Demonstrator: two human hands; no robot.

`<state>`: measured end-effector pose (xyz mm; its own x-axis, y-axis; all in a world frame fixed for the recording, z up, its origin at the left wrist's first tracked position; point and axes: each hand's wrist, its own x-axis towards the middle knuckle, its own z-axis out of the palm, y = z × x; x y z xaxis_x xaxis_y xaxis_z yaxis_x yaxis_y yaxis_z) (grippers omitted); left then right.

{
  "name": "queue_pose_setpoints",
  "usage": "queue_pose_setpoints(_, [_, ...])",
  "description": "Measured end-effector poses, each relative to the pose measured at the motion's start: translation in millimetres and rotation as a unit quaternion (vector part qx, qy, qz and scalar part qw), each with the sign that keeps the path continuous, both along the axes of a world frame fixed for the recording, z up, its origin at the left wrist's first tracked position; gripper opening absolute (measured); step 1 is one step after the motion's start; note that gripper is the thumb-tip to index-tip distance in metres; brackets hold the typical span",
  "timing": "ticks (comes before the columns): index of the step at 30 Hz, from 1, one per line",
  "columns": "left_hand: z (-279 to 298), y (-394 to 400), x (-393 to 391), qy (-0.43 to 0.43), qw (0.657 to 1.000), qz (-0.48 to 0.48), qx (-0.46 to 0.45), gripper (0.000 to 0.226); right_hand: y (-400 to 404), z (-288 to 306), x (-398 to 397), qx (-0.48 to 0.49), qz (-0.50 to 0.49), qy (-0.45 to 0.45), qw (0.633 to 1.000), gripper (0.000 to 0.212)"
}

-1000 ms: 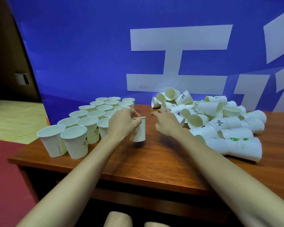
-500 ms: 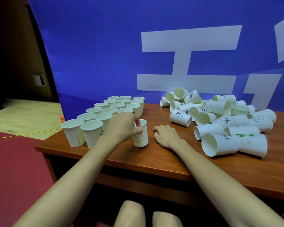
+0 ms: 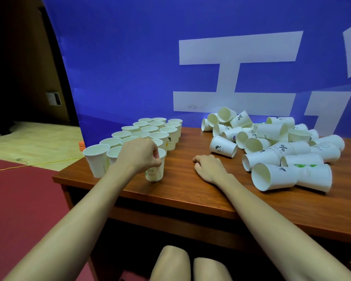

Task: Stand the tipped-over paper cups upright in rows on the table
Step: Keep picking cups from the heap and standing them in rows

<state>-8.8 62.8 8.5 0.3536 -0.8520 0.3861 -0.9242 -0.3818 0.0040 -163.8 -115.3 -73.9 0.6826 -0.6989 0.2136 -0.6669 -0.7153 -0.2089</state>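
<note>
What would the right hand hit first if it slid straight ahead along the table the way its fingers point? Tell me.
The right hand points up-left across bare table. Its path looks free at first; probably it would then meet the right column of upright cups, though depth is unclear.

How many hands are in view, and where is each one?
2. The left hand grips an upright cup at the near end of the rows; the right hand rests on the table between the rows and the tipped-over pile.
</note>
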Motion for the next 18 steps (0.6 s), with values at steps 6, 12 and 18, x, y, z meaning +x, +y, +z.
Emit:
queue_pose_setpoints(6, [1.1, 1.7, 5.9, 0.013, 1.0, 0.018, 0.006, 0.01, 1.3, -1.2, -1.8, 0.004, 0.002, -0.016, 1.0, 0.041])
queue_pose_setpoints(12, [-3.5, 3.4, 3.9, 0.028, 0.999, 0.001, -0.047, 0.024, 1.8, -0.6, -2.2, 0.008, 0.001, -0.016, 1.0, 0.04])
queue_pose_setpoints(18, [-5.8, -6.9, -14.8, 0.067, 0.988, -0.067, -0.122, 0.015, -0.6, 4.6, -3.4, -0.015, -0.015, -0.089, 0.996, 0.038])
